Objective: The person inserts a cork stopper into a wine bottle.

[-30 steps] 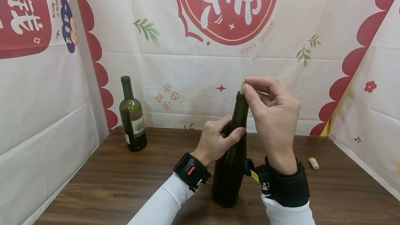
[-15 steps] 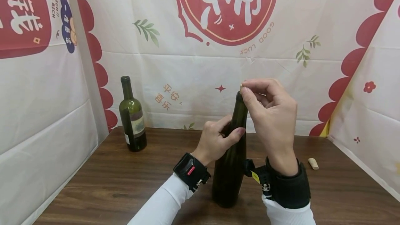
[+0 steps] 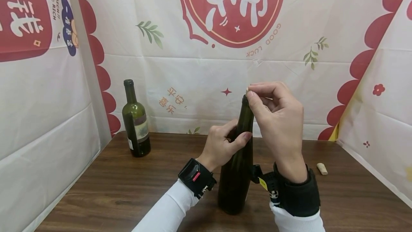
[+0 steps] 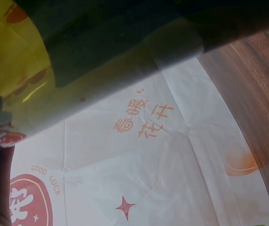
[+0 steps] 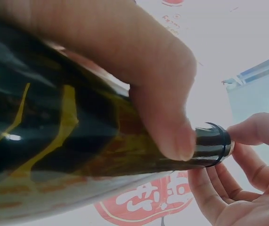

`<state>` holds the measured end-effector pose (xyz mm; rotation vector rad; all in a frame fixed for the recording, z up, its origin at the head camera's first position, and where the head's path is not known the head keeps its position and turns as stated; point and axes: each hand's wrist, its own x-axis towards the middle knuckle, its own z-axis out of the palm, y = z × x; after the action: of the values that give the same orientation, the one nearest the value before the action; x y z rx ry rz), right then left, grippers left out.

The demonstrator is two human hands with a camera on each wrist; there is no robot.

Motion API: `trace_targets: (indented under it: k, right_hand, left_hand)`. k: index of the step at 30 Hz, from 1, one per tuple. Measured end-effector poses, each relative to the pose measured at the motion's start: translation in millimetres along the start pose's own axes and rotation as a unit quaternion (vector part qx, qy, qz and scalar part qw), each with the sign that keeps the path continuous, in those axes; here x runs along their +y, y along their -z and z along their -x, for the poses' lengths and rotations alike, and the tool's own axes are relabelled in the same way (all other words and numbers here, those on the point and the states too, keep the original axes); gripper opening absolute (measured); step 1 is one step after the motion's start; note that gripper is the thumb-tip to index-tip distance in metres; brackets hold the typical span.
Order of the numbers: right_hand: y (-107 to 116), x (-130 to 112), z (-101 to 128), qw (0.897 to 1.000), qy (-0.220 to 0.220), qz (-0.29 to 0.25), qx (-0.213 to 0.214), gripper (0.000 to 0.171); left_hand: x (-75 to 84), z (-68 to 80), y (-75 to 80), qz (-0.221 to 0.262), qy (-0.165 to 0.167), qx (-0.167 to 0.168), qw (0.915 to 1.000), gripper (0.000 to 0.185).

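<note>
My left hand (image 3: pixel 219 146) grips a dark green wine bottle (image 3: pixel 235 182) around its shoulder and lower neck. The bottle stands on the table, leaning slightly right at the top. At its mouth, my right hand (image 3: pixel 283 121) pinches a pale cork (image 3: pixel 247 91) between thumb and index finger. Only a sliver of that cork shows; how deep it sits in the neck is hidden. In the right wrist view, the left thumb (image 5: pixel 172 127) lies along the neck and the right fingertips meet the rim. Dark green glass (image 4: pixel 125 42) crosses the top of the left wrist view.
A second green wine bottle (image 3: pixel 136 128) with a label stands upright at the back left of the wooden table (image 3: pixel 106 189). Another cork (image 3: pixel 322 169) lies on its side at the right. Printed white cloth (image 3: pixel 199 67) surrounds the table at the back and sides.
The right hand has moved slightly down and left at the bottle's mouth, and less of the cork shows above the rim. The left hand keeps its hold on the bottle.
</note>
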<state>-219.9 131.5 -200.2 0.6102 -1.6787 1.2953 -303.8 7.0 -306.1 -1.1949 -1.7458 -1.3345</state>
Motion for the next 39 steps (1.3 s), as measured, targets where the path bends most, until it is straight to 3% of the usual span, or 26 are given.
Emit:
trace_targets:
  k: [6,12,18,23,31,39]
  right_hand:
    - [2,0,1,0.999,-0.031,-0.006,-0.009,0.023]
    - [1,3,-1,0.994,-0.090,-0.051,-0.020,0.036]
    - [0,12,-3,0.976,-0.157,-0.130,-0.070,0.049]
    - [-4,21,-5,0.959,-0.186,-0.187,-0.105,0.056]
    - [-9,30,-5,0.936,-0.212,-0.241,-0.146,0.061]
    - [-14,33,-6,0.935,-0.197,-0.263,-0.136,0.060]
  left_hand:
    - [0.2,0.5,-0.2,0.006,0.004,-0.001,1.0000,0.026]
    - [0.4,1.3,-0.2,0.015,0.013,-0.003,0.9998,0.036]
    - [0.3,2.4,-0.4,0.013,0.022,-0.002,0.9997,0.036]
    - [0.3,2.6,-0.7,0.005,0.027,0.000,0.9996,0.036]
    - [-1.1,2.7,-1.8,0.000,0.013,0.011,0.9999,0.037]
    - [-2.6,3.0,-2.8,-0.013,-0.010,0.023,0.9996,0.039]
